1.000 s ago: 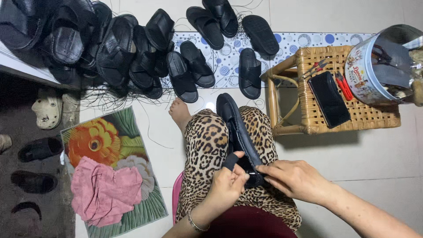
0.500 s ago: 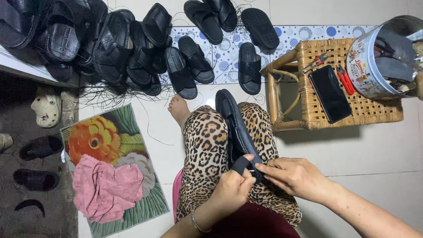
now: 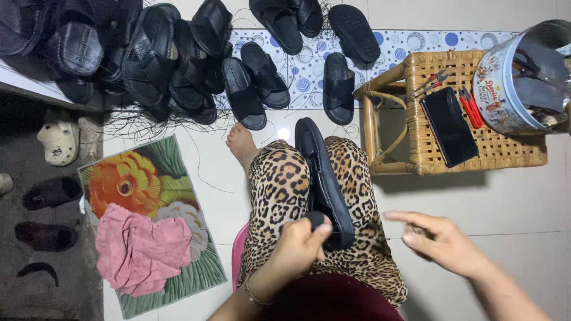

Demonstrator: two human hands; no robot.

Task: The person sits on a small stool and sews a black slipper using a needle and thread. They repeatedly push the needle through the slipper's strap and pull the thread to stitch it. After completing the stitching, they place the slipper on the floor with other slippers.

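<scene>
Head view: right hand (image 3: 443, 242) lifted off black sandal (image 3: 324, 181) since half a second ago, now blurred beside the lap, fingers loosely spread, empty. Left hand (image 3: 297, 248) clenched on the sandal's heel end, lying along leopard-print lap (image 3: 279, 190). Risk: one-handed hold, possible slide off.

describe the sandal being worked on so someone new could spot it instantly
Start at the leopard-print trousers at the bottom centre. One black sandal lies lengthwise along the lap, its near end gripped by the left hand. Every other black sandal sits on the floor beyond the person's bare foot; only this one is on the lap.
</scene>
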